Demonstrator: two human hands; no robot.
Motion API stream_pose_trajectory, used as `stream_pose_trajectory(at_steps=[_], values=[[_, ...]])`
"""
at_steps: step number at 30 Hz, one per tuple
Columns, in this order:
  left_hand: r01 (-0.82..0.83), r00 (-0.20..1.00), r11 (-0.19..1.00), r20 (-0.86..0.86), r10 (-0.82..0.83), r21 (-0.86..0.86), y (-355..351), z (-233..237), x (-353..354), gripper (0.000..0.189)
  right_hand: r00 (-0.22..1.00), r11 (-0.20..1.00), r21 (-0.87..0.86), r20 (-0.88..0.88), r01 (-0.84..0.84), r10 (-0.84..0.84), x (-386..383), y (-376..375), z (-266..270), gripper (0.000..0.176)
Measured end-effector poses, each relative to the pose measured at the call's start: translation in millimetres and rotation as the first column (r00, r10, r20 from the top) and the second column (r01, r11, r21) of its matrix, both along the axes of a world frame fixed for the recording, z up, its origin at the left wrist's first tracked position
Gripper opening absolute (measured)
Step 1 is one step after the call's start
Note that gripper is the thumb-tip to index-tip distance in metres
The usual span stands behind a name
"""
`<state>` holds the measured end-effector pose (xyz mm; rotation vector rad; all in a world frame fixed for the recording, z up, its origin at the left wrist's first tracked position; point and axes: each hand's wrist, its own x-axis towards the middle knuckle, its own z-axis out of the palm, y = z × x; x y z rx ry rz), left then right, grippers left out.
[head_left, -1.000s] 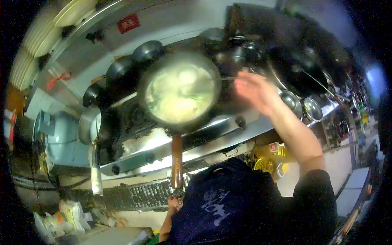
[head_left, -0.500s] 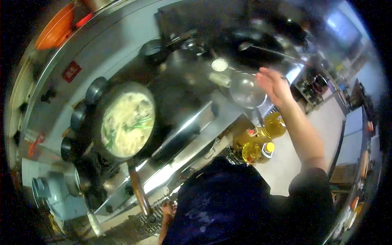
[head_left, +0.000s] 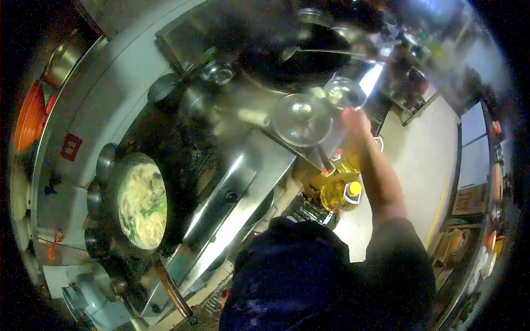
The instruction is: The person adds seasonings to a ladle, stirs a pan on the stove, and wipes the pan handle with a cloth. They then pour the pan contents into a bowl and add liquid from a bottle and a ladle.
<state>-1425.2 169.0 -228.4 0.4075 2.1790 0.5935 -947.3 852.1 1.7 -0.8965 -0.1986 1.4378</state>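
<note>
My right hand point(head_left: 356, 122) is at the near rim of a small round bowl point(head_left: 351, 98) with some white contents. Its fingers look closed on that rim, though the fingertips are blurred. Left of it sits a round, see-through-looking pan or strainer point(head_left: 302, 121) with a dark handle pointing down. A pale cylindrical handle point(head_left: 254, 117) lies further left. On the stove at left, a wok point(head_left: 165, 287) with a long wooden handle holds a pale, creamy dish point(head_left: 143, 207) with green pieces. My left hand does not show clearly; my dark top covers the lower middle.
A large dark wok point(head_left: 309, 41) with a long ladle point(head_left: 331, 52) across it stands at the back. Bottles of yellow oil point(head_left: 337, 197) stand below the counter's edge. An orange basin point(head_left: 30, 118) is at the far left, shelves point(head_left: 469, 237) at right.
My right hand went from raised with fingers spread to closed at the small bowl. My view has shifted, so the stove and wok appear further left. My left hand has dropped out of sight.
</note>
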Motion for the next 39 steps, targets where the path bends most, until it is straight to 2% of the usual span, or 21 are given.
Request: stream_pose_trajectory(at_steps=[3,4,5,6,7,8,9,10,12,14,16,17,18,19,21,23,25,30,37,38,39], values=[[-0.107,0.990,0.993,0.099,0.101,0.055,5.6,14.9,-3.1,0.028,0.984,0.984,-0.056,-0.042,0.172,-0.174,-26.9,-7.4,7.1,0.026],[-0.178,0.973,0.981,0.167,0.163,0.081,5.2,20.5,-1.3,0.029,0.992,0.988,0.153,-0.128,0.011,0.009,-13.8,9.0,-34.5,0.031],[-0.294,0.921,0.951,0.295,0.254,0.099,1.8,19.9,-0.3,0.029,0.983,0.993,0.114,-0.183,0.020,0.001,-27.3,-1.3,-24.2,0.029],[-0.366,0.876,0.924,0.377,0.301,0.113,0.2,20.1,2.5,0.030,0.956,0.989,0.121,-0.271,-0.081,0.111,-26.2,8.5,-40.6,0.033],[-0.408,0.849,0.907,0.408,0.334,0.105,-3.1,23.5,9.3,0.030,0.935,0.975,0.138,-0.287,-0.175,0.209,-40.0,4.2,-28.5,0.038],[0.014,0.982,0.960,-0.183,0.038,0.280,7.3,39.6,21.4,0.023,0.923,0.946,0.218,-0.248,-0.241,0.293,-54.0,0.2,-20.1,0.040],[-0.342,0.938,0.920,0.127,0.322,0.193,64.8,137.4,51.8,0.016,0.896,0.924,0.216,-0.252,-0.315,0.364,-66.0,1.5,-9.8,0.041],[-0.331,0.944,0.898,0.097,0.317,0.288,56.3,125.5,54.5,0.014,0.827,0.845,0.299,-0.226,-0.444,0.514,-83.2,-4.6,11.6,0.039],[-0.361,0.931,0.862,0.089,0.353,0.355,41.7,108.7,61.9,0.013,0.799,0.827,0.274,-0.238,-0.490,0.552,-124.2,-18.5,57.6,0.034],[-0.448,0.894,0.842,0.150,0.422,0.302,28.3,102.3,72.4,0.013,0.756,0.765,0.302,-0.176,-0.568,0.631,-163.4,-29.7,93.9,0.033],[-0.632,0.775,0.710,0.263,0.575,0.310,-3.7,54.3,89.8,0.020,0.681,0.661,0.365,-0.092,-0.655,0.726,-209.8,-58.7,132.4,0.034],[-0.707,0.707,0.637,0.318,0.631,0.307,-14.9,37.0,96.0,0.023,0.673,0.618,0.372,0.023,-0.692,0.739,-233.1,-76.7,149.5,0.033],[-0.410,0.902,0.910,-0.122,0.415,0.063,-20.9,66.1,98.3,0.035,0.653,0.582,0.348,0.131,-0.735,0.746,-256.4,-97.7,167.1,0.032],[-0.414,0.897,0.910,-0.165,0.409,0.010,-26.5,65.4,102.7,0.035,0.627,0.550,0.320,0.237,-0.772,0.742,-279.0,-116.1,179.4,0.032],[-0.515,0.850,0.857,-0.148,0.506,-0.025,-55.2,34.8,121.7,0.036,0.537,0.439,0.326,0.341,-0.837,0.772,-318.5,-141.9,184.2,0.031],[-0.585,0.808,0.807,-0.147,0.570,-0.080,-79.5,6.9,140.0,0.037,0.477,0.414,0.237,0.394,-0.879,0.786,-352.1,-169.8,193.2,0.030],[-0.629,0.776,0.769,-0.166,0.609,-0.118,-94.4,-10.5,160.9,0.038,0.453,0.406,0.207,0.303,-0.890,0.838,-373.4,-179.7,181.7,0.029],[-0.681,0.730,0.720,-0.200,0.653,-0.132,-105.2,-35.3,188.9,0.037,0.442,0.431,0.100,0.264,-0.897,0.858,-389.0,-195.1,175.6,0.038],[-0.644,0.765,0.756,-0.096,0.637,-0.121,-127.9,-59.7,177.9,0.035,0.420,0.432,0.035,0.315,-0.901,0.851,-383.8,-218.3,189.0,0.051],[-0.307,0.930,0.947,-0.183,0.319,0.089,-138.1,-75.5,171.4,0.035,0.426,0.438,0.037,0.326,-0.898,0.844,-383.9,-222.2,190.3,0.051],[-0.559,0.826,0.797,0.234,0.513,0.229,-140.3,-73.6,160.7,0.034,0.432,0.445,0.040,0.337,-0.895,0.837,-384.5,-224.6,191.7,0.052]])
